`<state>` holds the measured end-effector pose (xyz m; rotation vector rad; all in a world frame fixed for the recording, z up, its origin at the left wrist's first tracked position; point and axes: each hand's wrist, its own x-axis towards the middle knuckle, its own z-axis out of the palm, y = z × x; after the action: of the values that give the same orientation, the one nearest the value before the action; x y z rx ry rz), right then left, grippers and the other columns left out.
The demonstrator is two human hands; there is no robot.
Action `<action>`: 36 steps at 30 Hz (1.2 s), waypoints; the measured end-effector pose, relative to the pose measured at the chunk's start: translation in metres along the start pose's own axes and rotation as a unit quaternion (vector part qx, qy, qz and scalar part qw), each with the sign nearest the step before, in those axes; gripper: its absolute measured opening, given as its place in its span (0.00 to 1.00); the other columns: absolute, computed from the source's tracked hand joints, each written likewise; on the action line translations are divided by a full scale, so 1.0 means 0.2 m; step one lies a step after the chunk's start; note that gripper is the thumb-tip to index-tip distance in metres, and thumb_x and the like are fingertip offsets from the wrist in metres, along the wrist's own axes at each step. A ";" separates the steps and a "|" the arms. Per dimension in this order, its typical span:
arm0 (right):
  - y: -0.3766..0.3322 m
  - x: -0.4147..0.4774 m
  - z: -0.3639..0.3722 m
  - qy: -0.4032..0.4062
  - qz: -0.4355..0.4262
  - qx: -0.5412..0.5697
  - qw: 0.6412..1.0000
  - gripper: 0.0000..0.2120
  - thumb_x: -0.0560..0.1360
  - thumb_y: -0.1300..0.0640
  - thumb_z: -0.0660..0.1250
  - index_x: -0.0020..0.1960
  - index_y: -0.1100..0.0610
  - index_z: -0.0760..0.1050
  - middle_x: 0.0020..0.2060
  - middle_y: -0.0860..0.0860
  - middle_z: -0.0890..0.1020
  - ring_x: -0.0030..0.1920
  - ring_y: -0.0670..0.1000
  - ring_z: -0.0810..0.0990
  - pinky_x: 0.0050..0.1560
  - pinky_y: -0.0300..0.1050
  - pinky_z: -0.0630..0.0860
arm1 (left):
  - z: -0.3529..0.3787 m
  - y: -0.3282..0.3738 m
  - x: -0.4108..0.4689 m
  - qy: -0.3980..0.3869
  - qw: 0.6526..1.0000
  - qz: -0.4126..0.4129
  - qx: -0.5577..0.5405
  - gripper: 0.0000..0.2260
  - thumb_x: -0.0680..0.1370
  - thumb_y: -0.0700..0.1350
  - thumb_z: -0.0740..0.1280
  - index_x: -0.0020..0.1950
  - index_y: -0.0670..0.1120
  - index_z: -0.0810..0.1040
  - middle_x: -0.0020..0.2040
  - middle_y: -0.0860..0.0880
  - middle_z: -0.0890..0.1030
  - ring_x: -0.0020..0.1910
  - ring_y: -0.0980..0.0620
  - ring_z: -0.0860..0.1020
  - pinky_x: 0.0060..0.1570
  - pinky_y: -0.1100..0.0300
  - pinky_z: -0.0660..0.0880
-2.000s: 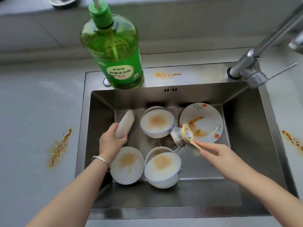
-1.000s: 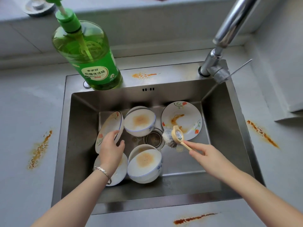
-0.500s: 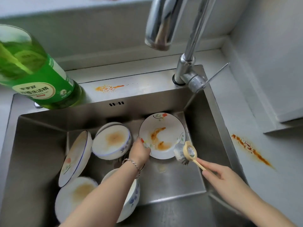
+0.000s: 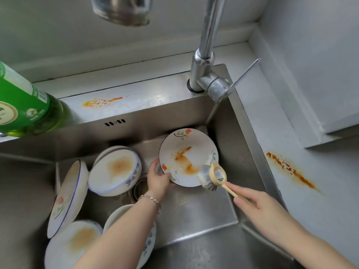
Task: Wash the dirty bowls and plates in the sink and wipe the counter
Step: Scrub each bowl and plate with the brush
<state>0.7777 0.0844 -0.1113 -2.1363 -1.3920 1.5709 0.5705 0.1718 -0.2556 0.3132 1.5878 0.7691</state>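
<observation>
Left grip (image 4: pixel 158 180) curls round the rim of the stained floral plate (image 4: pixel 186 152), tilted in the back right corner of the sink (image 4: pixel 194 214); right grip (image 4: pixel 260 208) pinches the brush (image 4: pixel 211 176) handle, bristles touching the plate.

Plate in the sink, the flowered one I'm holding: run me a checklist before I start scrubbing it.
1. Left hand grip on plate rim: ok.
2. Right hand grip on brush handle: ok.
3. Brush head at the plate's lower right edge: ok.
4. Water running from tap: not ok, no stream visible.
5. Soap on brush: cannot tell.
6. Plate clean: not ok, orange stain across its middle.
</observation>
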 end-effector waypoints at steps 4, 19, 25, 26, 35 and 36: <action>-0.03 -0.05 -0.02 0.016 -0.028 0.027 0.999 0.19 0.78 0.53 0.60 0.57 0.27 0.68 0.56 0.32 0.76 0.59 0.35 0.73 0.55 0.32 0.67 | -0.05 0.06 -0.13 0.007 1.000 0.003 0.008 0.28 0.72 0.23 0.57 0.65 0.48 0.69 0.49 0.45 0.77 0.44 0.44 0.78 0.26 0.52 0.79; -0.40 -0.49 -0.21 0.024 -0.155 -0.159 0.975 0.19 0.77 0.46 0.58 0.50 0.18 0.61 0.50 0.31 0.76 0.52 0.39 0.74 0.47 0.33 0.71 | -0.48 0.43 -1.12 -0.090 0.995 0.024 -0.021 0.17 0.73 0.27 0.58 0.50 0.45 0.78 0.44 0.45 0.85 0.43 0.45 0.84 0.35 0.52 0.80; -0.53 -0.55 -0.09 0.069 -0.187 -0.373 0.906 0.19 0.81 0.48 0.50 0.67 0.29 0.58 0.34 0.45 0.77 0.35 0.47 0.74 0.31 0.40 0.72 | -0.62 0.39 -1.35 -0.111 0.991 0.057 -0.044 0.23 0.72 0.26 0.55 0.53 0.50 0.77 0.47 0.45 0.84 0.44 0.42 0.83 0.36 0.49 0.81; -0.53 -0.57 -0.04 0.056 -0.194 -0.378 0.903 0.20 0.81 0.50 0.50 0.67 0.29 0.58 0.34 0.45 0.76 0.32 0.46 0.72 0.29 0.39 0.68 | -0.64 0.37 -1.38 -0.123 0.989 0.066 -0.053 0.25 0.73 0.26 0.56 0.54 0.53 0.76 0.49 0.45 0.84 0.46 0.40 0.83 0.36 0.49 0.81; -0.62 -0.58 0.09 0.007 -0.225 -0.340 0.913 0.20 0.79 0.53 0.54 0.66 0.32 0.64 0.37 0.48 0.77 0.40 0.51 0.74 0.36 0.43 0.68 | -0.72 0.31 -1.51 -0.128 0.983 0.101 -0.089 0.27 0.63 0.33 0.60 0.50 0.61 0.80 0.46 0.46 0.83 0.44 0.41 0.83 0.33 0.48 0.80; -0.59 -0.58 0.06 0.011 -0.210 -0.362 0.908 0.20 0.80 0.53 0.53 0.67 0.33 0.64 0.35 0.46 0.74 0.36 0.48 0.72 0.32 0.41 0.66 | -0.74 0.31 -1.51 -0.125 0.983 0.102 -0.090 0.27 0.64 0.32 0.60 0.52 0.60 0.79 0.47 0.46 0.84 0.45 0.41 0.83 0.33 0.48 0.80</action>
<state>0.6964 0.0613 0.0315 -1.9190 -2.5065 0.9395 0.4694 -0.0083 0.0166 0.4283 1.2529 0.9849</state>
